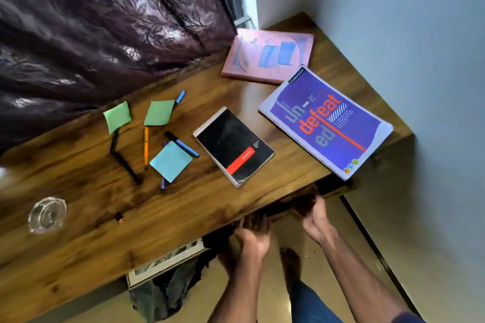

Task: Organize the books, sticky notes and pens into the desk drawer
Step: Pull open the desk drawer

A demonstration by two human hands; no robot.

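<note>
On the wooden desk (183, 212) lie a pink book (267, 56), a purple notebook (325, 123) overhanging the front edge, and a black spiral notepad (233, 147). Two green sticky notes (117, 116) (158, 113) and a blue sticky pad (171, 161) sit among several pens: a black marker (126, 162), an orange pen (146, 147), a blue-and-black pen (182, 144). Both hands reach under the desk's front edge at the drawer front (286, 207). My left hand (253, 231) and my right hand (313, 214) have their fingers curled beneath the edge, fingertips hidden.
A glass ashtray (47, 215) and a small dark object (119, 217) sit at the desk's left. A dark curtain (105, 21) hangs behind. The wall (420, 60) bounds the right side. Under the desk are a box (168, 262) and dark cloth.
</note>
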